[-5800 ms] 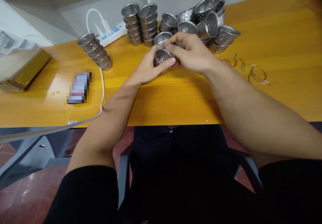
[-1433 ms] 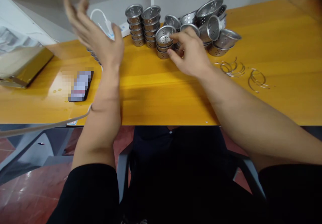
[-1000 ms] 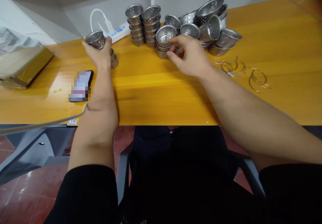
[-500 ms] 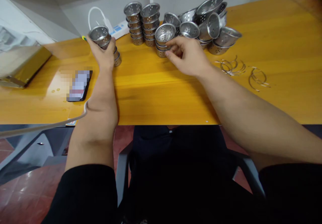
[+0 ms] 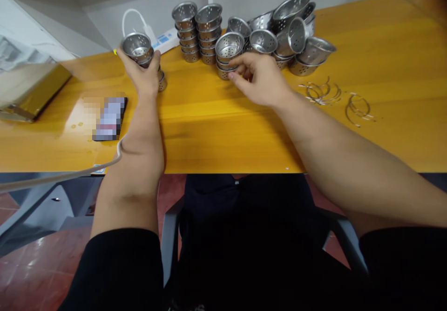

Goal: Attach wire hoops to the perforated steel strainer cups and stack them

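On the left, my left hand (image 5: 141, 76) is wrapped round a tilted stack of perforated metal strainer cups (image 5: 137, 48). The lower cups of that stack show to the right of my thumb, just above the wooden table (image 5: 209, 134); whether they rest on it I cannot tell. My right hand (image 5: 260, 76) is at the right side of a short stack of strainer cups (image 5: 229, 48). Its thumb and forefinger are apart, with their tips at the lower cups, and the other fingers are curled and partly hidden.
Two taller stacks of strainer cups (image 5: 184, 13) stand behind, by the wall. A loose pile of cups and larger strainers (image 5: 291, 10) lies at the back right, with several thin metal rings (image 5: 323, 92) before it. A phone (image 5: 110, 118), a white power strip (image 5: 169, 41) and a cable (image 5: 70, 176) are left.
The stack in my left hand has shifted slightly to the left, its lower cups too. My right hand has barely moved.
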Available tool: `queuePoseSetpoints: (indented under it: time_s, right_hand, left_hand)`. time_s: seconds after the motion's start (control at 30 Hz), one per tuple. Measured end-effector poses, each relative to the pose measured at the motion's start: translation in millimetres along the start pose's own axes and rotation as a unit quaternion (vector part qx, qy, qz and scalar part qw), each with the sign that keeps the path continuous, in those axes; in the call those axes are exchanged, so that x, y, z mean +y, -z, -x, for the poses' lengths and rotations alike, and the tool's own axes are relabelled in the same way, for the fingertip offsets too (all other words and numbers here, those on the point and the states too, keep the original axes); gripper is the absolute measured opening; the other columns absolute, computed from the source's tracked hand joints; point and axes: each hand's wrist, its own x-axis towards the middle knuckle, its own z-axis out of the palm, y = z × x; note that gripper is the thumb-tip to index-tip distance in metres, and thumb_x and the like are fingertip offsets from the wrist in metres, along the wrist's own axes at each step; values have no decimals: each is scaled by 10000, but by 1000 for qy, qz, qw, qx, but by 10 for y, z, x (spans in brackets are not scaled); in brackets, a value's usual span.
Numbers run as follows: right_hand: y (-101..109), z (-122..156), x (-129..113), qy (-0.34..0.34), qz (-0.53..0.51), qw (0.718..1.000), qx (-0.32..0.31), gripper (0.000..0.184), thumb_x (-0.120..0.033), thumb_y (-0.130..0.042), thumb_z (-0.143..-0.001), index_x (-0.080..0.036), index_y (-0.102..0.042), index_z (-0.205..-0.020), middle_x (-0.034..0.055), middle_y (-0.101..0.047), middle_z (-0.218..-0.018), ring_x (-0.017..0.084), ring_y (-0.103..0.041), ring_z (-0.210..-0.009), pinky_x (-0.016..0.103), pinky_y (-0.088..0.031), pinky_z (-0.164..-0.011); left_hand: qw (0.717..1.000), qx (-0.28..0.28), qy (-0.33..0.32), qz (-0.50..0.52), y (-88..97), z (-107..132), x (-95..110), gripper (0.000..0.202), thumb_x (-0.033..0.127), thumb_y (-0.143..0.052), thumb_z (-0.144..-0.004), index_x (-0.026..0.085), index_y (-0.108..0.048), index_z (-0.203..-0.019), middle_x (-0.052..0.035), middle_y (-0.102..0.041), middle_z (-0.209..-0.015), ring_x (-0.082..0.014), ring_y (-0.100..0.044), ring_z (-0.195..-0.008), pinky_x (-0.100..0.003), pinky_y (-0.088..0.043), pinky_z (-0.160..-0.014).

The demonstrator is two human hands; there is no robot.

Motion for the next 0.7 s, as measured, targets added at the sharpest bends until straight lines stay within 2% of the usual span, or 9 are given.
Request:
queuePoseSetpoints:
  time_s: [0.1, 0.23, 0.37, 0.53, 0.63, 0.7]
  right_hand:
    - [-3, 0, 9, 0, -5, 1000, -1, 561, -885, -800, -1078, -439, -850, -1415, 40, -944, -1256, 428, -851, -1169, 700, -691, -1123]
    - [-13, -5, 14, -12, -15, 1000, -3, 632, -963, -821, -1023, -471, -847, -1420, 35, -945, -1245, 461, -847, -1216, 735, -685, -1090]
    - [-19, -7, 3, -10, -19, 1000, -2, 695, -1014, -804, -994, -475, -853, -1430, 43, -943, -1245, 472, -850, -1241, 748, -691, -1077]
    - [-11, 4, -39, -11, -32, 999, 0, 704, -1012, -810, -980, -464, -854, -1420, 44, -945, -1223, 464, -836, -1246, 735, -679, -1088]
    - [-5, 15, -62, -16, -26, 1000, 0, 704, -1017, -798, -971, -479, -856, -1422, 32, -945, -1230, 465, -832, -1232, 736, -681, -1090]
    - [-10, 19, -80, -18, -29, 999, -2, 698, -1029, -796, -960, -515, -852, -1428, 19, -942, -1234, 463, -827, -1237, 722, -691, -1067]
  left_hand:
    - [1000, -3, 8, 13, -68, -13, 153, 771, 845, -1046, -1051, 338, -583, -1404, 78, -757, -1218, -170, -427, -1797, -414, -380, -1540]
    - [999, -8, 2, 35, -192, 41, 389, 748, 814, -1079, -1015, 377, -642, -1437, 72, -813, -1234, -208, -495, -1791, -456, -470, -1500]
    - [998, -11, 2, 56, -308, 164, 500, 725, 786, -1094, -987, 423, -690, -1468, 65, -859, -1244, -251, -585, -1751, -499, -568, -1425]
    - [996, -19, 7, 82, -432, 276, 384, 678, 730, -1114, -943, 479, -745, -1454, 52, -904, -1242, -311, -677, -1692, -557, -660, -1306]
    - [995, -19, 12, 94, -547, 177, 206, 636, 703, -1113, -903, 501, -762, -1394, 38, -918, -1238, -353, -724, -1642, -593, -690, -1226]
    - [993, -8, 6, 121, -660, 55, 77, 601, 703, -1086, -856, 497, -748, -1308, 29, -921, -1228, -380, -777, -1535, -611, -692, -1181]
